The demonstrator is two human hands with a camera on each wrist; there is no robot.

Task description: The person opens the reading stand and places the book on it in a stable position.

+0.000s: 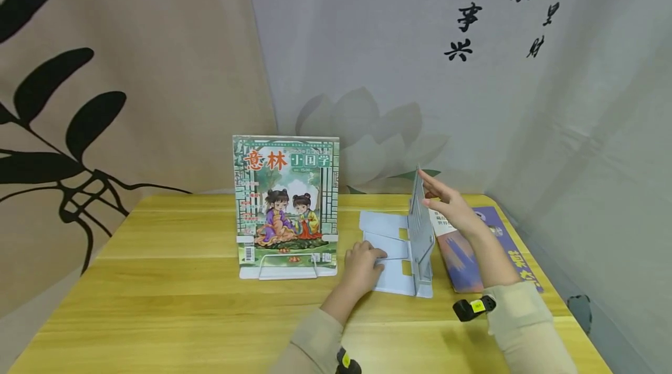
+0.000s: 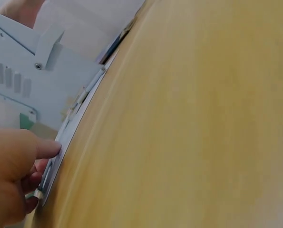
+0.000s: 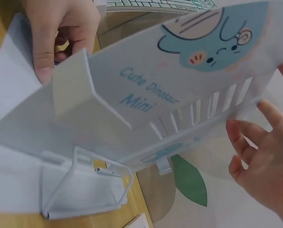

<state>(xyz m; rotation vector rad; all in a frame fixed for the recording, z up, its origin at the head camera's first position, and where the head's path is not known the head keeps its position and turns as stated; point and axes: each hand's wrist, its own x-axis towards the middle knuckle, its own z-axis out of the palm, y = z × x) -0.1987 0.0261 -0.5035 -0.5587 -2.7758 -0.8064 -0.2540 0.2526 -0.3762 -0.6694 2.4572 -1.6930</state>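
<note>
A pale metal book stand [image 1: 422,234] has its panel raised upright from a flat base plate [image 1: 389,278]. My left hand [image 1: 362,266] pinches the left edge of that base, thumb on top and other fingers curled at the edge. My right hand [image 1: 452,206] touches the panel near its upper edge, fingers fairly straight. In the right wrist view the panel [image 3: 189,78] bears a blue dinosaur print, slots and the words "Cute Dinosaur Mini". A wire holder [image 3: 74,185] sticks out near its foot.
A second stand holding a green illustrated magazine [image 1: 286,199] stands left of the hands. Behind the right forearm lie a purple book [image 1: 493,219] and another book with a purple and orange cover [image 1: 459,251]. A printed curtain [image 1: 367,41] hangs behind the wooden table [image 1: 173,280].
</note>
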